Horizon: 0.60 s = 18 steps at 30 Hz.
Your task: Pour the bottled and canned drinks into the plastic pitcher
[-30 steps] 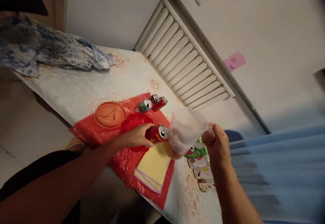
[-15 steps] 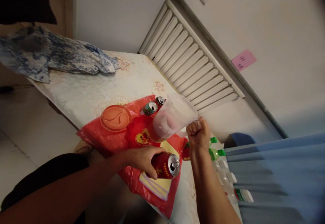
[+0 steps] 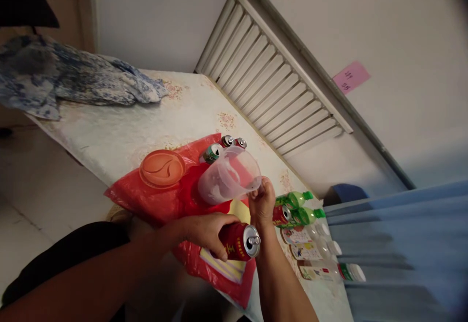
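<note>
My left hand is wrapped round an opened red can, its top facing right, above the red plastic sheet. My right hand grips the handle side of a translucent plastic pitcher, whose open mouth tilts up and to the right. Beside the pitcher lies a round orange lid on the sheet. Behind it are a green can and two more cans, one of them red. A yellow cloth is partly under the held can.
Green bottles and clear bottles lie at the right of the flowered table, with another red can near them. A blue patterned cloth hangs over the far left edge. A radiator stands along the wall.
My right hand has moved left and down with the pitcher, uncovering a red can behind it and more of the bottles. My left hand still holds its can in nearly the same place.
</note>
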Motion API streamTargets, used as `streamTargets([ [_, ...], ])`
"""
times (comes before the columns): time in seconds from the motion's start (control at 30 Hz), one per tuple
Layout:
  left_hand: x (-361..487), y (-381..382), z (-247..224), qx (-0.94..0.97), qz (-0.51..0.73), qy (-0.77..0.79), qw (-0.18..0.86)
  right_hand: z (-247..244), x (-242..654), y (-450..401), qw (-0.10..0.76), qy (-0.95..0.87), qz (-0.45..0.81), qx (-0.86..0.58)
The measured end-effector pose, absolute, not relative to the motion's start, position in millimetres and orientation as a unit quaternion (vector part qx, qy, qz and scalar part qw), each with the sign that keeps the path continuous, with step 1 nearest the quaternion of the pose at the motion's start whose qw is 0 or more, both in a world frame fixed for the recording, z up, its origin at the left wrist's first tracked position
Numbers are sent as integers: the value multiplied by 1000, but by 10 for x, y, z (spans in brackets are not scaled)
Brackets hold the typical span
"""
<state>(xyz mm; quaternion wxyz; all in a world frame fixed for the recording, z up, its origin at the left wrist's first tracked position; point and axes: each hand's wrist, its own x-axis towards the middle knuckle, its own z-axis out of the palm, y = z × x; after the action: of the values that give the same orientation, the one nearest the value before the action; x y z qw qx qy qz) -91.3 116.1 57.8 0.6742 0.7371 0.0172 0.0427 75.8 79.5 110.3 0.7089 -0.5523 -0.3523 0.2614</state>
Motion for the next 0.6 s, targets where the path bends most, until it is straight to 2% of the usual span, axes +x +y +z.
streamTargets([
  [0.27, -764, 1104, 501, 696, 79, 41, 713, 954, 960, 109, 689, -265, 183, -649],
  [0.43, -694, 1060, 515, 675, 98, 48, 730, 712, 787, -507, 670, -264, 232, -654],
  [0.6, -592, 986, 484, 673, 94, 71, 730, 644, 508, -689, 622, -314, 256, -670],
])
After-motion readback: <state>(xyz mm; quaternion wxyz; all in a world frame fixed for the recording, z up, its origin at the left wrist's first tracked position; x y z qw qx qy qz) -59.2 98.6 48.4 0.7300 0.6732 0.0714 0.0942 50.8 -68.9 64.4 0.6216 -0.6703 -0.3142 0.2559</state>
